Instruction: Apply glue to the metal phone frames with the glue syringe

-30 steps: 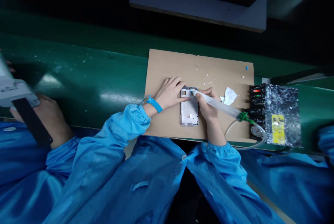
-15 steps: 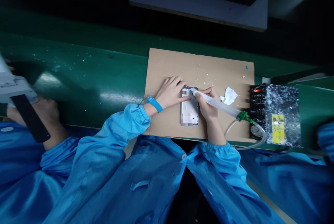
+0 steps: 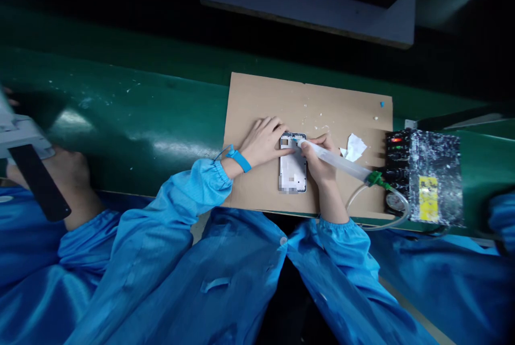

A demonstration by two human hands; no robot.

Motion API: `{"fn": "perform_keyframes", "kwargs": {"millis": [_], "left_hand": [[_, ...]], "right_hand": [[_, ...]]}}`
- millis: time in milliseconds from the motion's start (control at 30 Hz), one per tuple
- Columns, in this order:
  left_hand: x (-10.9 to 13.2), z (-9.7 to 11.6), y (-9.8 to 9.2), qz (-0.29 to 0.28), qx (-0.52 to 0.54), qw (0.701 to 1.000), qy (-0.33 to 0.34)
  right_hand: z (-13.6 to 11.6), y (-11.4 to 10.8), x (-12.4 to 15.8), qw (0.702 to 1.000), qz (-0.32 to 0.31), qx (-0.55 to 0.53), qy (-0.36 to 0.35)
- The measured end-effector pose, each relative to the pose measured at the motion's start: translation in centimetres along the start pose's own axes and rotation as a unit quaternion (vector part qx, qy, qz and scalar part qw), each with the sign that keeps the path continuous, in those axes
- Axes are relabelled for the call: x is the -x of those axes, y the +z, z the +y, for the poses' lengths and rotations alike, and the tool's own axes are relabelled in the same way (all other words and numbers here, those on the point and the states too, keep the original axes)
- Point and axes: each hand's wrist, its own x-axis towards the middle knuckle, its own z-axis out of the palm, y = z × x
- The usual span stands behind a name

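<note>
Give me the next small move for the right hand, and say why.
Probably ease the clear syringe a little along the upper end of the phone-like frame. The right hand holds it with its blue tip at that end, though contact is too small to confirm, and the left hand rests on the frame's upper left edge, seemingly steadying it.

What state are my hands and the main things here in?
Left hand: touching phone frame
Right hand: gripping syringe
Syringe: tilted, tip at phone frame's upper end
Phone frame: flat on cardboard
Cardboard: flat, speckled
Paper scrap: loose on cardboard
Tube: curved, connected to syringe
Black box: red display lit
</note>
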Motion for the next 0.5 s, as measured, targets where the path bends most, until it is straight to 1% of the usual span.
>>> {"fn": "perform_keyframes", "kwargs": {"millis": [167, 400, 500], "left_hand": [[-0.03, 0.1, -0.05, -0.001, -0.001, 1.0, -0.003], [0.01, 0.12, -0.07, -0.003, -0.001, 1.0, 0.0], [0.0, 0.09, -0.05, -0.001, 0.0, 1.0, 0.001]], "right_hand": [[-0.19, 0.04, -0.06, 1.0, -0.007, -0.015, 0.005], [-0.14, -0.05, -0.08, 1.0, -0.002, -0.004, 0.004], [-0.05, -0.09, -0.13, 1.0, -0.011, -0.004, 0.003]]}}
